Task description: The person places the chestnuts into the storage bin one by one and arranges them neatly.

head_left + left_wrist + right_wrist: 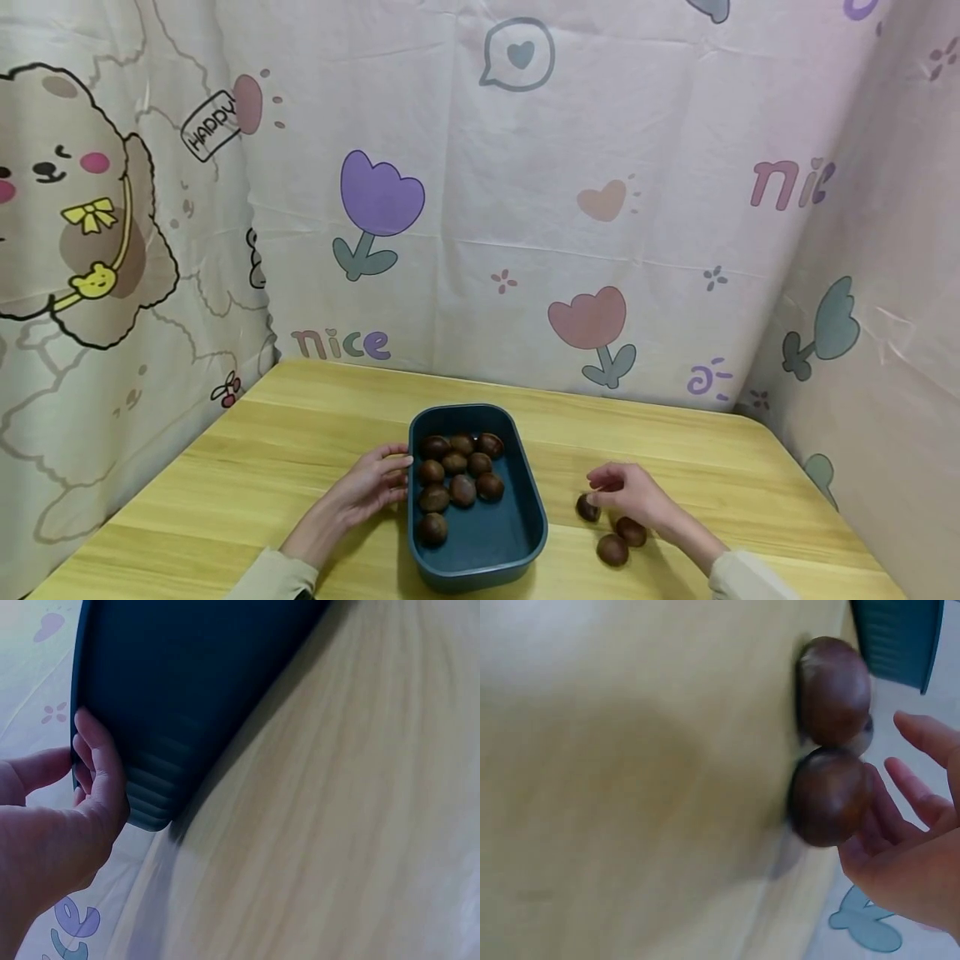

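Note:
A dark blue-green rectangular container (495, 542) stands on the table with several brown chestnuts (462, 490) in it, mostly in its far part. Bent fingers of my left hand (367, 487) touch the outside of its left wall near the rim; the left wrist view shows that hand (67, 817) against the wall. To the right of the container, my right hand (637, 497) is over a loose chestnut (587, 508), thumb and fingers apart around it; firm contact is unclear. Two more chestnuts (612, 550) lie under that hand, seen large and close in the right wrist view (832, 796).
The wooden table (315, 425) carries the container and chestnuts. Pale printed cloth (480, 208) hangs behind the table and on both sides. In the right wrist view, a corner of the container (900, 641) shows beyond the chestnuts.

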